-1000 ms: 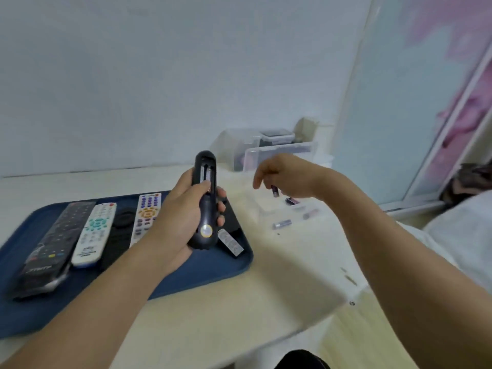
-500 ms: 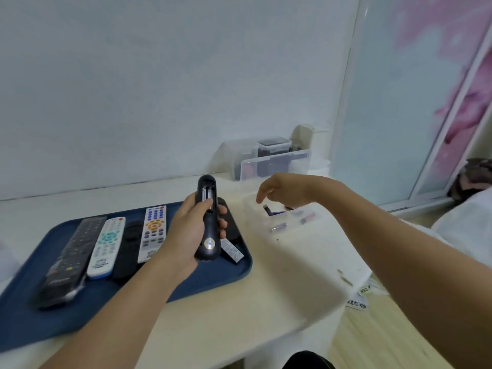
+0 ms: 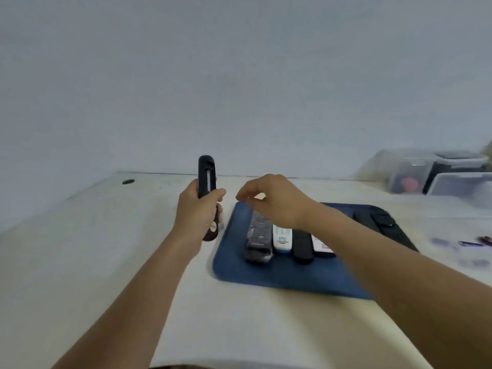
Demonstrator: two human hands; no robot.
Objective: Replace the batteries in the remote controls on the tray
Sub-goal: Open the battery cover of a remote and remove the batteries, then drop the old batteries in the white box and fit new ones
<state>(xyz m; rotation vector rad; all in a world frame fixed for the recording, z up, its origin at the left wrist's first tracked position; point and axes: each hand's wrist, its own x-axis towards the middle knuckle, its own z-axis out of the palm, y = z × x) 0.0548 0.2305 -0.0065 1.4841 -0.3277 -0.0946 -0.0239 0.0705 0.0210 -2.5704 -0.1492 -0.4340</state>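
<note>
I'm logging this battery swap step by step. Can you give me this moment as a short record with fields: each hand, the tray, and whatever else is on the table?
left hand: grips a black remote upright, its open battery bay facing the camera, to the left of the tray
right hand: held above the tray's far left corner, fingertips pinched together; too blurred to tell if they hold a battery
tray: blue, on the table, with several remotes lying side by side
loose batteries: on the table right of the tray, blurred
clear boxes: far right, by the wall
</note>
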